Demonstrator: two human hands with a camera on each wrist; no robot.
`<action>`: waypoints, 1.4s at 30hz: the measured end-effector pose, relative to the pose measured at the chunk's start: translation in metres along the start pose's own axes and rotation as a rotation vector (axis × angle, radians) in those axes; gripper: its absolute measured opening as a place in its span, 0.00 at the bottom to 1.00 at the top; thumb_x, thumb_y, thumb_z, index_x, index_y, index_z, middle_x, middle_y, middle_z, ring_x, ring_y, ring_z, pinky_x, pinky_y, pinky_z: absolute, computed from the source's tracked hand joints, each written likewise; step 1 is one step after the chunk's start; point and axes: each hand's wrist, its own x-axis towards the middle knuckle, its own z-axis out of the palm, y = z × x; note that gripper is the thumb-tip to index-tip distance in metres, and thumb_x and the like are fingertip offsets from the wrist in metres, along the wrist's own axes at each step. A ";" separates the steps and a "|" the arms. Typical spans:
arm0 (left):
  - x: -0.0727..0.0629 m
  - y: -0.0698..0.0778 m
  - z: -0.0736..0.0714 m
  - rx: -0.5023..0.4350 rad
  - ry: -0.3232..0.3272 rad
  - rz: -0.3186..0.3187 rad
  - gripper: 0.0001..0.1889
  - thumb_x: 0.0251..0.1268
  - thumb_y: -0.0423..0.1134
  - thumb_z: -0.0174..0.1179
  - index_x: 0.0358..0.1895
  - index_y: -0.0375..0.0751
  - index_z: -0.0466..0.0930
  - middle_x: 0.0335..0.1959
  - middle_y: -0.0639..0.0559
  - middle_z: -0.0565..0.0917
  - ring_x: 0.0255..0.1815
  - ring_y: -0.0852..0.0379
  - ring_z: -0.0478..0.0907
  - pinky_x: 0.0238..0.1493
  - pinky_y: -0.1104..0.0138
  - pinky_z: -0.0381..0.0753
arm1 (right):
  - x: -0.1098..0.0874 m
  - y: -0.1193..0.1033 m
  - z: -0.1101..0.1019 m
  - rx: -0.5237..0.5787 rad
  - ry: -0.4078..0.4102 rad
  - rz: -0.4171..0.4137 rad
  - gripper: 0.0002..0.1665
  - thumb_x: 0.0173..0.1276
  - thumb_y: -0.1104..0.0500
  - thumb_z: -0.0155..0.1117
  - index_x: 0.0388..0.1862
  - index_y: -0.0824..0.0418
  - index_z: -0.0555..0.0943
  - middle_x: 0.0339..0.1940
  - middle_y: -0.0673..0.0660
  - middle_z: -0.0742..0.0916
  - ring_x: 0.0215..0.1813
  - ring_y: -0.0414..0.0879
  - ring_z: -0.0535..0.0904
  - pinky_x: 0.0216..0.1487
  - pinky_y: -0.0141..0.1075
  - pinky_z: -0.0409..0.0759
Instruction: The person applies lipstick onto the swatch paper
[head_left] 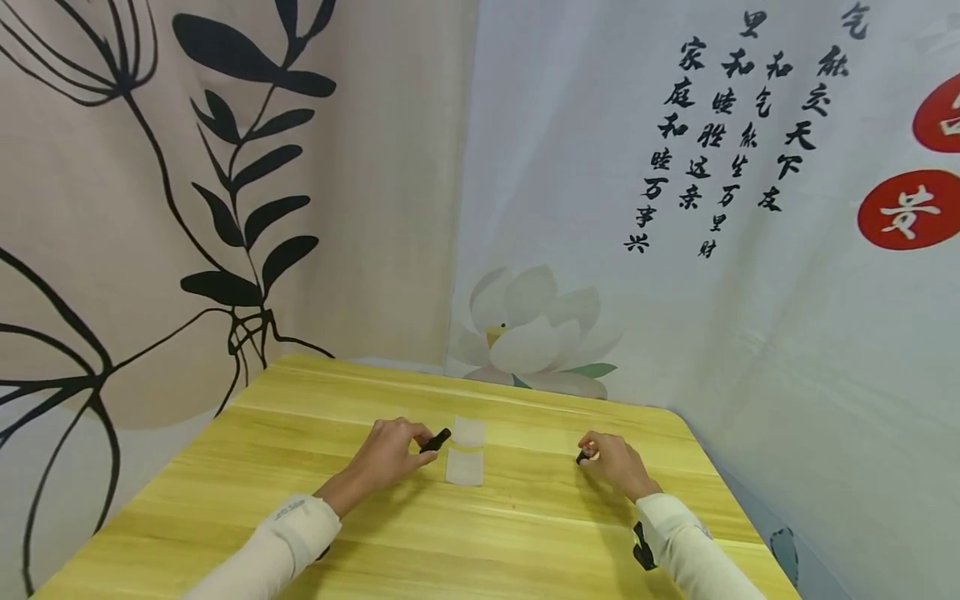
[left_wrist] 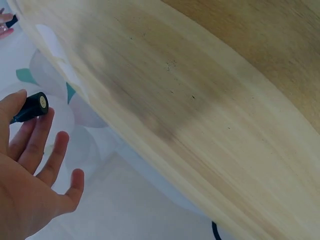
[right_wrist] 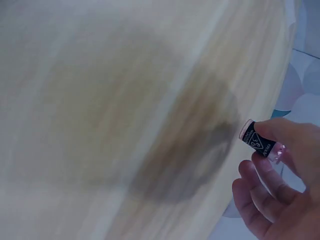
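My left hand [head_left: 390, 454] pinches a small black cylinder [left_wrist: 34, 107] between thumb and fingertips, above the table. A round pale label sits on the cylinder's end, and a narrower dark part runs back under the thumb. The other fingers of that hand are spread. On the right, my right hand [head_left: 617, 465] pinches a small bottle-like container [right_wrist: 257, 140] with a black label, white lettering and a clear pinkish end. Its exact kind is unclear. Between the hands, nearer the left, two pale rectangular pieces [head_left: 464, 468] lie flat on the table, one behind the other.
The wood-grain table [head_left: 517, 542] reaches back to patterned fabric hangings [head_left: 390, 208], with a printed lotus [head_left: 536, 321] just behind its far edge. Both wrists wear bands over light sleeves [head_left: 288, 533]. A few tiny dark specks [left_wrist: 193, 97] mark the tabletop.
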 end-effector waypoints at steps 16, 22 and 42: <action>0.003 0.000 -0.003 -0.083 0.001 -0.079 0.11 0.67 0.44 0.73 0.47 0.45 0.90 0.38 0.58 0.90 0.51 0.47 0.85 0.64 0.42 0.73 | -0.004 -0.020 0.015 0.006 0.206 -0.100 0.27 0.66 0.59 0.77 0.62 0.65 0.81 0.50 0.62 0.86 0.47 0.55 0.83 0.38 0.46 0.83; 0.011 0.008 -0.005 -0.329 0.023 -0.086 0.13 0.74 0.39 0.65 0.56 0.39 0.87 0.44 0.53 0.88 0.56 0.43 0.83 0.63 0.40 0.76 | 0.026 -0.092 0.021 0.363 0.205 -0.302 0.18 0.75 0.56 0.69 0.61 0.59 0.85 0.54 0.59 0.89 0.52 0.53 0.86 0.45 0.44 0.86; 0.022 0.040 0.002 -0.540 -0.125 -0.005 0.15 0.81 0.38 0.57 0.60 0.35 0.85 0.61 0.40 0.85 0.66 0.35 0.77 0.61 0.31 0.73 | 0.032 -0.168 0.039 0.649 0.031 -0.292 0.17 0.81 0.52 0.60 0.61 0.58 0.85 0.57 0.56 0.85 0.56 0.52 0.82 0.48 0.35 0.85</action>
